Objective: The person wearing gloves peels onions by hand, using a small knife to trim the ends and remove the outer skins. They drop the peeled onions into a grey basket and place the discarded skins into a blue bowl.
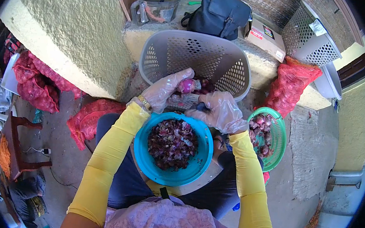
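Note:
My left hand, in a clear plastic glove, is closed around a purple-red onion. Facing it, my gloved right hand grips the dark handle of a knife, whose blade points toward the left hand just below the onion. Both hands are above the far rim of a blue basin, which holds a heap of onion skins. Just beyond the hands stands a large grey perforated basket with some onions at its near side, partly hidden by my hands.
A green basket of onions stands at the right. Red mesh sacks lie at the right and left. Behind the grey basket, a ledge bears a black bag, a cardboard box and a clear bucket. A wooden stool is at far left.

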Demonstrator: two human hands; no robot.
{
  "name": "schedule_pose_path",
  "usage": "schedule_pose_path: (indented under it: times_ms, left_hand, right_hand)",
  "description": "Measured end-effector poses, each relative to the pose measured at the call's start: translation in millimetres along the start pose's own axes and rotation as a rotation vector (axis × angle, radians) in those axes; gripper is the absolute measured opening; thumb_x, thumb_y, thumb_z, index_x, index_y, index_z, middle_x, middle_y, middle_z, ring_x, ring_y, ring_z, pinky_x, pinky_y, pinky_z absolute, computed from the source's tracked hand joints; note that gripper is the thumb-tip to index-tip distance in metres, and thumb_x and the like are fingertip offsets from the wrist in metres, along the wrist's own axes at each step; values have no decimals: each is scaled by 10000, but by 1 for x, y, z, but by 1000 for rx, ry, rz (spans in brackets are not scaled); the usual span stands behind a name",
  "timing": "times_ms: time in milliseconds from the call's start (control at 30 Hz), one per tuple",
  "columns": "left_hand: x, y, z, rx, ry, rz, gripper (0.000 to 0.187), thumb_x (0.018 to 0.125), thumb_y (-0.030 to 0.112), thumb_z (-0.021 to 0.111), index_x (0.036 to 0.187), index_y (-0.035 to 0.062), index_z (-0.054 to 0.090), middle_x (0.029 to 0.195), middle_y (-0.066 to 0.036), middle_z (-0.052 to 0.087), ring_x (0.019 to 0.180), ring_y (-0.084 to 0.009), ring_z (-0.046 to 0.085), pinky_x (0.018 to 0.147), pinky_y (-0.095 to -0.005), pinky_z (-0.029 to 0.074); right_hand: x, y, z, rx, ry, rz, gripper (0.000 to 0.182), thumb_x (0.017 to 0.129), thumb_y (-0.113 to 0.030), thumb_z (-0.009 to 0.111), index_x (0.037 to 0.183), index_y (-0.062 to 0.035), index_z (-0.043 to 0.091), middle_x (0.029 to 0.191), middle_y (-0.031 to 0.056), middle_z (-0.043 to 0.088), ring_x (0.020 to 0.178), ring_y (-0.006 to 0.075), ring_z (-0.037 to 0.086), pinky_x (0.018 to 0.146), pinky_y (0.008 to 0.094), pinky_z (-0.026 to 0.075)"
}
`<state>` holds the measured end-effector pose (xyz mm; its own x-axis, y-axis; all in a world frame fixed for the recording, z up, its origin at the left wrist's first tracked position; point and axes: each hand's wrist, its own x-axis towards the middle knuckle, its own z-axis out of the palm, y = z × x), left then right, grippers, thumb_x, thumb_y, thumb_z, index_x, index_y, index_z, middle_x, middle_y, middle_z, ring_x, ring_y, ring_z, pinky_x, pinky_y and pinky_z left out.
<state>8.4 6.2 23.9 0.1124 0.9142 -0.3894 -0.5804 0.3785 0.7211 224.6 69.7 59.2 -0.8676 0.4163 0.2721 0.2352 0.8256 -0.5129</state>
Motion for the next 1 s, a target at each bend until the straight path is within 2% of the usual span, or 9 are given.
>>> schedule_pose_path:
  times_ms: [67, 200, 267, 300, 367, 467, 567, 800, 1000]
  left_hand:
    - [1, -1, -2, 45, 11, -8, 497, 1045, 511, 634, 1253, 62, 671, 1177, -104, 741, 1015, -213, 747, 887, -330, 628]
    - [-7, 2, 8, 80, 34, -14, 504, 1027, 530, 656, 1241, 75, 672, 1133, -88, 745, 974, -186, 742, 856, -320, 632]
    - [-10, 1, 13, 113, 11, 30, 489, 1017, 528, 674, 1232, 89, 674, 1121, -81, 749, 930, -153, 731, 811, -312, 633]
    - [-6, -1, 8, 113, 11, 30, 489, 1017, 528, 674, 1232, 89, 674, 1121, -81, 749, 930, -153, 731, 811, -312, 633]
    - [8, -8, -10, 208, -79, -158, 464, 1032, 503, 665, 1243, 90, 666, 1126, -79, 748, 928, -144, 725, 789, -316, 631]
    - [13, -15, -16, 208, -179, -212, 458, 1054, 483, 640, 1267, 78, 659, 1146, -80, 744, 949, -151, 724, 798, -319, 629]
    - [-1, -5, 2, 196, -150, -213, 465, 1075, 473, 604, 1294, 65, 654, 1171, -89, 740, 968, -160, 723, 817, -318, 628]
    - [0, -9, 3, 175, -178, -216, 523, 1094, 523, 534, 1304, 61, 661, 1188, -95, 739, 975, -149, 712, 812, -299, 613]
    - [3, -10, -2, 297, -150, -184, 549, 1089, 556, 525, 1262, 59, 681, 1097, -57, 748, 886, -123, 694, 741, -285, 593]
  right_hand:
    - [1, 0, -3, -41, -75, -10, 538, 777, -549, 863, 946, -50, 759, 753, 194, 699, 712, 402, 701, 666, 468, 544]
    - [0, 3, -5, -62, -110, 76, 589, 742, -605, 857, 870, -44, 736, 744, 212, 704, 734, 411, 718, 680, 492, 563]
    - [-1, 5, -2, -69, 48, 97, 586, 731, -600, 871, 828, -41, 724, 726, 218, 696, 722, 422, 713, 667, 493, 558]
    - [-1, 5, -1, -69, 49, 97, 586, 731, -600, 871, 828, -41, 724, 726, 218, 696, 722, 422, 713, 667, 493, 558]
    - [0, 5, 0, -80, 111, 103, 589, 726, -596, 877, 810, -36, 716, 718, 229, 690, 721, 431, 710, 669, 499, 555]
    - [0, 5, 0, -107, 61, 96, 581, 733, -590, 875, 850, -37, 740, 734, 222, 698, 732, 428, 711, 679, 503, 556]
    - [0, 3, -2, -16, 24, 83, 573, 744, -587, 869, 902, -46, 764, 753, 212, 708, 743, 425, 713, 690, 505, 556]
    - [2, 6, 1, -66, -35, 80, 569, 783, -616, 823, 948, -73, 782, 771, 210, 714, 753, 423, 711, 702, 509, 552]
    - [2, 6, 2, -72, -31, 42, 533, 835, -599, 784, 942, -76, 782, 771, 219, 709, 744, 433, 701, 699, 519, 547]
